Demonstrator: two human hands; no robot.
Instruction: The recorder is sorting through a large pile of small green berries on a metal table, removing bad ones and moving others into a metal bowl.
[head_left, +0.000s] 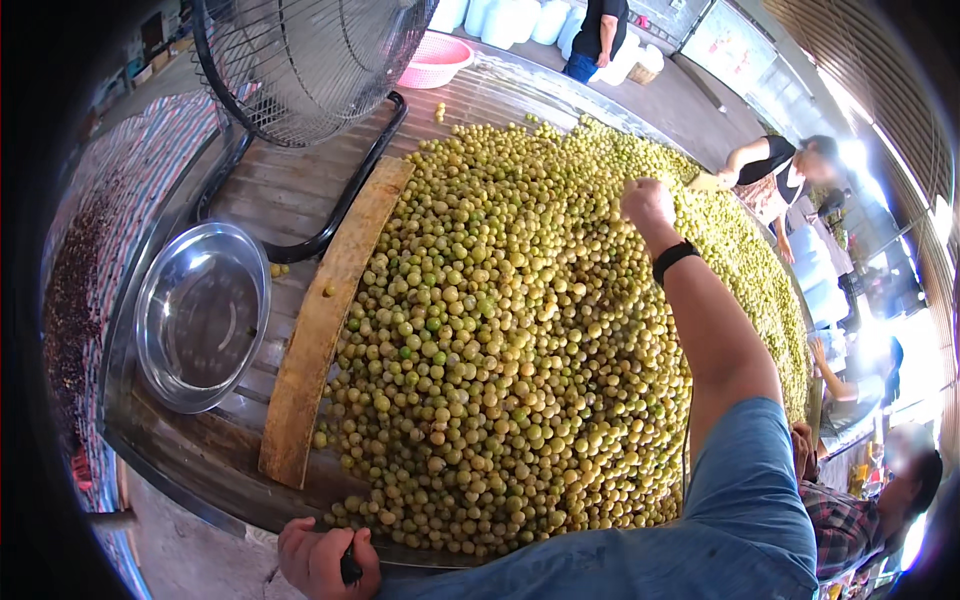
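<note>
A broad heap of small round yellow-green fruits (500, 330) covers the large slatted table in front of me. My right hand (648, 203) is over the far part of the heap, its fingers curled closed; anything inside them is hidden. A black band (675, 260) circles that wrist. At the table's near left edge, my left hand (330, 562) is closed around a small black object (350, 568), of which only a rounded part shows.
A wooden plank (335, 320) borders the heap on the left. Beyond it are a metal basin (150, 330) and a large black fan (310, 60). A pink basket (437, 62) stands at the back. Several people work along the right side, one hand holding a pale flat piece (708, 182).
</note>
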